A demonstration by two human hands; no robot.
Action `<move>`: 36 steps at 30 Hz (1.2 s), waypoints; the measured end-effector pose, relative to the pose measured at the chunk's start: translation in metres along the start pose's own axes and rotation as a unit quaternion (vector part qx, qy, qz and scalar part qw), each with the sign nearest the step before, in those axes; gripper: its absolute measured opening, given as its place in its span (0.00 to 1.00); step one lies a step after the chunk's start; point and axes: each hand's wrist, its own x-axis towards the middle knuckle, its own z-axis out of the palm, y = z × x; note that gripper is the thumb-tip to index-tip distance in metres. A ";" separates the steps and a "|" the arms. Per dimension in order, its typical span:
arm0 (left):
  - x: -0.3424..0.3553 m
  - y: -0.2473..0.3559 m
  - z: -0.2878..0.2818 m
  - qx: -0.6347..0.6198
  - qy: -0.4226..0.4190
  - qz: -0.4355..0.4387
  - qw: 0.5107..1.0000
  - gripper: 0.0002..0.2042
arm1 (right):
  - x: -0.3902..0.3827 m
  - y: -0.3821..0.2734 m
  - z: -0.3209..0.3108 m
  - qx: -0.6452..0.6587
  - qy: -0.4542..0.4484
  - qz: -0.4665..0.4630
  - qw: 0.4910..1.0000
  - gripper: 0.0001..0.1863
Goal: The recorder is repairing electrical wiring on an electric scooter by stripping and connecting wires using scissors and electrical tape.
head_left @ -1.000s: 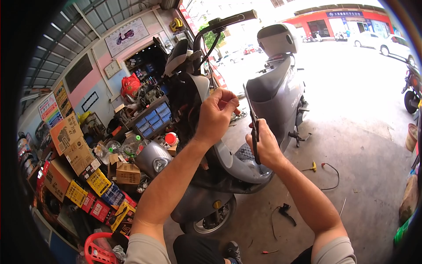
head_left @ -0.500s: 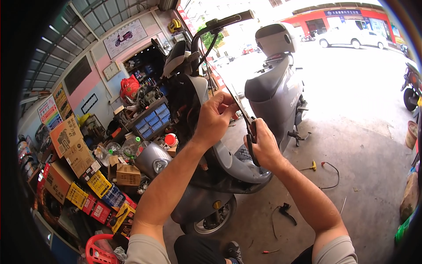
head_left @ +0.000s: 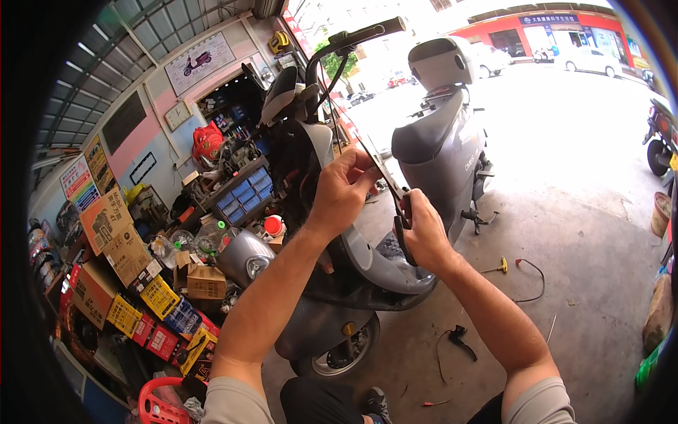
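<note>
My right hand (head_left: 427,237) is closed round the black handles of a pair of scissors (head_left: 403,244), whose blades point up and away toward my left fingers. My left hand (head_left: 342,194) is closed in a pinch beside the blades. A thin dark cable (head_left: 369,150) slants down from the handlebar to that pinch; what lies between my fingertips is too small to make out. Both hands hang in front of a grey electric scooter (head_left: 434,155). Its front panelling is off and dark inner parts show below the handlebar (head_left: 371,32).
On the floor at right lie a yellow-handled tool (head_left: 503,265), a short cable (head_left: 542,283) and a black brake lever (head_left: 462,345) with its wire. Cardboard boxes (head_left: 127,254), blue parts drawers (head_left: 246,196) and a red plastic stool (head_left: 159,406) crowd the left. A parked motorbike (head_left: 660,138) stands far right.
Both hands stay almost in place, the scissors shifting only very slightly beside my left fingers. Out on the street, white vehicles have moved leftward.
</note>
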 end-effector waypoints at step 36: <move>0.000 0.010 0.005 -0.025 0.029 0.013 0.999 0.03 | 0.002 0.001 0.001 -0.027 0.028 -0.047 0.998 0.15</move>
